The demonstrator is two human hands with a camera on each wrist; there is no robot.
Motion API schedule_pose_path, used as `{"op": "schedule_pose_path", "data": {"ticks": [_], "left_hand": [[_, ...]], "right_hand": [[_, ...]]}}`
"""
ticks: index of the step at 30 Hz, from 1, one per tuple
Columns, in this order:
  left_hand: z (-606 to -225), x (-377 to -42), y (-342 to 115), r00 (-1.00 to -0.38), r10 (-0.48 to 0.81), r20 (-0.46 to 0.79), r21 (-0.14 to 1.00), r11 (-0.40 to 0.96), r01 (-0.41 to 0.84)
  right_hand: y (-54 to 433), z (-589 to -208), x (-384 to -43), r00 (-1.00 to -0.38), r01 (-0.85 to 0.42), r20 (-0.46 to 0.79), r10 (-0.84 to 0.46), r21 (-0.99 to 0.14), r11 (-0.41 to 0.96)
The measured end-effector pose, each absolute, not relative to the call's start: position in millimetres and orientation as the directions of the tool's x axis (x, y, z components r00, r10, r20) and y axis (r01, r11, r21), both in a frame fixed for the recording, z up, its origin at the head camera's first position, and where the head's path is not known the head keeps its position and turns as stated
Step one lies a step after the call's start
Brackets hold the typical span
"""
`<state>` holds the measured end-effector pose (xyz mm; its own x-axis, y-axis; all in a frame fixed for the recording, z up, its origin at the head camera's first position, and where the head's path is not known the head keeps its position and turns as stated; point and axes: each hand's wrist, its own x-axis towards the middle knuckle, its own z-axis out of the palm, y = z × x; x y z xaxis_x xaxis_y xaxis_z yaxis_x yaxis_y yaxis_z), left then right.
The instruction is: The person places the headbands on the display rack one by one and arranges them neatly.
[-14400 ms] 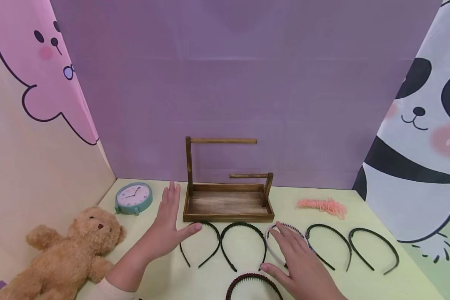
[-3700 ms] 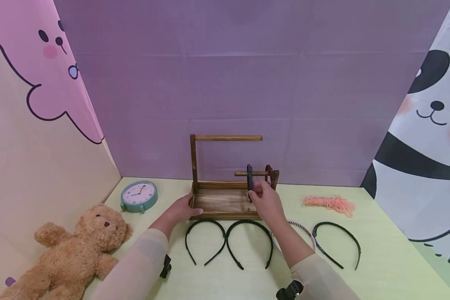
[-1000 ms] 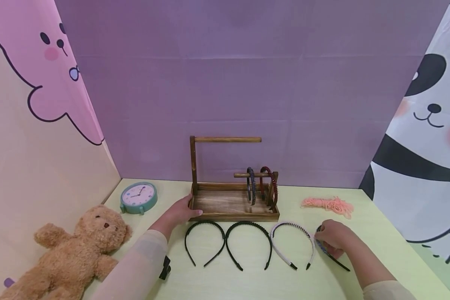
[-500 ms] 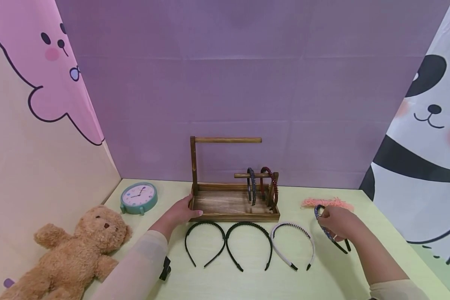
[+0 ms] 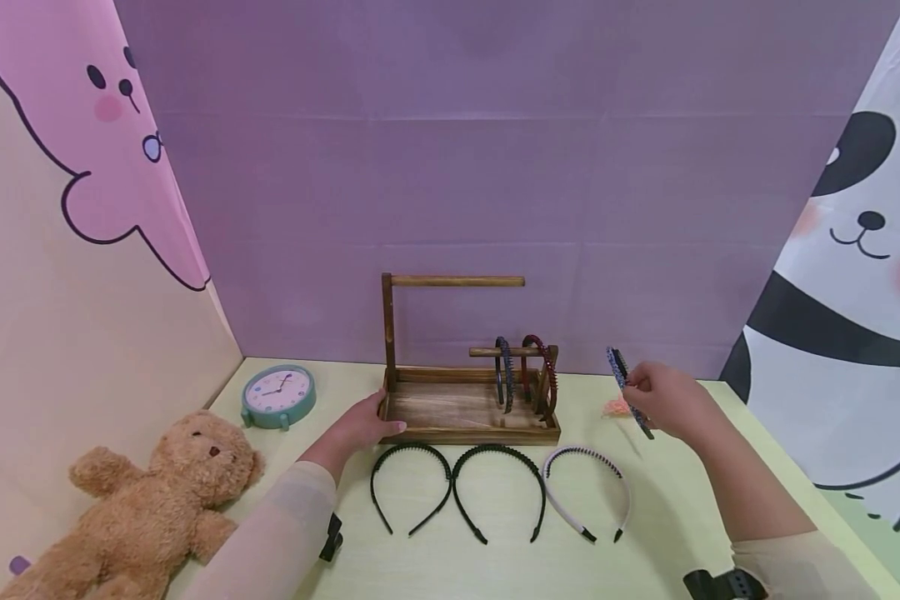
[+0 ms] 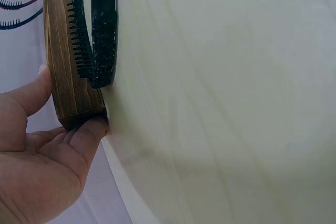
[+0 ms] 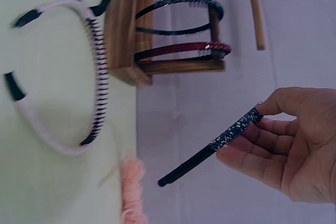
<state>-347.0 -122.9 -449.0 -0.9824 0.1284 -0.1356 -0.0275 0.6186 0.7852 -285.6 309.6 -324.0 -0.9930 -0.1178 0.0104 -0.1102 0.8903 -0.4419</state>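
Note:
My right hand pinches a glittery blue headband between thumb and fingers, held up off the table over the right side. The left hand grips the left end of a wooden stand, thumb on one side and fingers round the corner, as the left wrist view shows. On the stand's lower bar hang a dark blue headband and a red one; the upper bar bears nothing. In front of the stand lie two black headbands and a white headband with dark teeth.
A bundle of pink cord lies behind the right hand, mostly covered by it in the head view. At the left are a teal clock and a brown teddy bear. A purple backdrop stands behind the table.
My right hand has lifted the blue headband from the table at the right, raising it and turning it edge-on. Earlier, the red and dark blue headbands came onto the lower bar. Left hand stays put lately.

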Motion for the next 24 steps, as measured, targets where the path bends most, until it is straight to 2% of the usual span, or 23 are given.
{"op": "schedule_pose_path", "data": {"ticks": [5, 12, 24], "left_hand": [[-450, -348, -124, -0.983, 0.127, -0.132, 0.782, 0.623, -0.024], [-454, -350, -125, -0.984, 0.122, -0.131, 0.779, 0.626, -0.026], [-449, -347, -123, -0.983, 0.127, -0.136, 0.783, 0.621, -0.028]], "right_hand": [[299, -307, -292, -0.986, -0.158, 0.112, -0.121, -0.449, 0.879], [283, -290, -301, -0.979, -0.171, 0.184, -0.088, -0.509, 0.844], [256, -267, -318, -0.944, -0.269, 0.321, -0.072, -0.625, 0.733]]}}
